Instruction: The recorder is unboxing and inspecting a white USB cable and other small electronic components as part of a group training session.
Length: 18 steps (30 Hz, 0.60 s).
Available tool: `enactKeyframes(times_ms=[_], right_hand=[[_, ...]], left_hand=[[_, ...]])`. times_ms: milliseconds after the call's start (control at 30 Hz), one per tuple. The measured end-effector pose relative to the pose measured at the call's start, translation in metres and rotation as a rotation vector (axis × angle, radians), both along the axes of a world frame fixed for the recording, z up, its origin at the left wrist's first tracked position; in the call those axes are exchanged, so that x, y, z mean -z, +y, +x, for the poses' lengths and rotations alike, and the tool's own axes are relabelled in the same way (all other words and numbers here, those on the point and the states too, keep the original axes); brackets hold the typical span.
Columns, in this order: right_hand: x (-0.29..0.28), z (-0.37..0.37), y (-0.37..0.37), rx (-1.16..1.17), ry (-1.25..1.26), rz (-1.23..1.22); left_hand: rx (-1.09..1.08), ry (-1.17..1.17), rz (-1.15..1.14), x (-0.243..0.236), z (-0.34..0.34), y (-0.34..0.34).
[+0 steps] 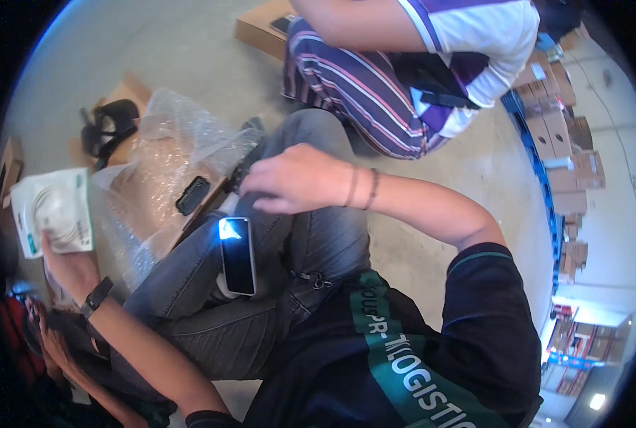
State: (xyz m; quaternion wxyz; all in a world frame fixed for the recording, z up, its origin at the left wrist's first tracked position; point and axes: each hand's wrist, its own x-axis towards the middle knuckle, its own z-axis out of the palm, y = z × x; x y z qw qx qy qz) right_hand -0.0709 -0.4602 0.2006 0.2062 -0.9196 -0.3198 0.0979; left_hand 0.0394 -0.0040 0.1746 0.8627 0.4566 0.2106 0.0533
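Note:
At the left, my left hand (pixel 69 267) is closed on the edge of a clear-and-white packet (pixel 52 212) with a coiled white cable inside. Over my bent knee hangs my right hand (pixel 296 178), thumb apart from the loosely bent fingers, with nothing seen in it. Below that hand, a phone (pixel 238 265) lies on my lap, its screen dark with a bright reflection at the top. A small black case-like object (pixel 192 195) rests on bubble wrap (pixel 179 135) to the left of my legs.
Behind the bubble wrap is a black strapped object (pixel 111 128) on cardboard. Another person in striped trousers (pixel 361 85) sits ahead, beside a cardboard box (pixel 257 32). Another person's hand (pixel 54 346) shows at lower left. Stacked boxes (pixel 546 135) stand along the right.

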Motion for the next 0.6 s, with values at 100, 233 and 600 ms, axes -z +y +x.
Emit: enactKeyframes(times_ms=[100, 233, 600], right_hand=[[-0.019, -0.052, -0.058, 0.335, 0.11, 0.066], [0.009, -0.197, -0.114, 0.762, 0.469, -0.029], [0.026, -0.394, -0.116, 1.263, 1.651, 0.378]], left_hand=[[-0.127, 0.016, 0.18, -0.002, 0.007, -0.014], [-0.337, 0.048, 0.46, -0.008, -0.002, -0.052], [-0.283, -0.014, 0.364, 0.01, 0.001, -0.051]])
